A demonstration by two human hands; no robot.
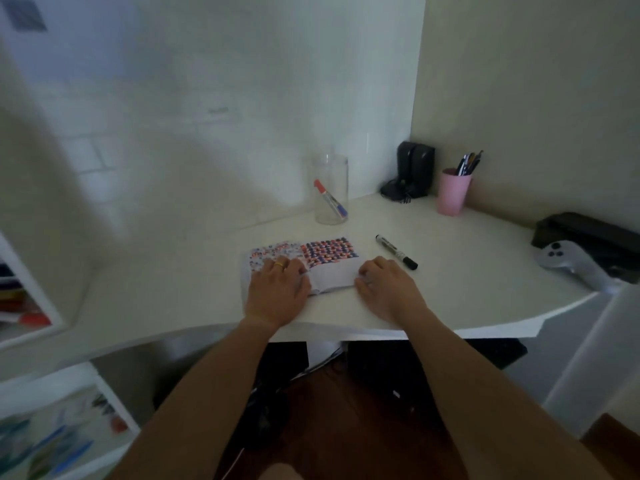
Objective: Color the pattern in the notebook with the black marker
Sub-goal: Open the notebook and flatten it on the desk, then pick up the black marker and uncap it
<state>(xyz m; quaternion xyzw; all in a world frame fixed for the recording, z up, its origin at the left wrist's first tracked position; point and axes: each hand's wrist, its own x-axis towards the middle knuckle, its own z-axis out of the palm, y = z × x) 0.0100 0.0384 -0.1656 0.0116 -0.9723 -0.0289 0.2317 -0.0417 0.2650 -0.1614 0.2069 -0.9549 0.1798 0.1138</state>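
Observation:
An open notebook [329, 258] lies flat on the white desk [467, 289], its upper halves covered with a small coloured pattern, darker on the right page. My left hand [277, 289] rests palm down on the left page, a gold ring on one finger. My right hand [384, 289] lies at the right page's lower edge, fingers curled against the paper. The black marker [396, 252] lies capped on the desk just right of the notebook, a short way beyond my right hand, untouched.
A clear glass jar [330, 190] holding a red-capped marker stands behind the notebook. A pink cup [453, 194] of pens and a black device [412, 174] sit in the corner. A grey controller [571, 265] and black case [588, 230] lie at the right.

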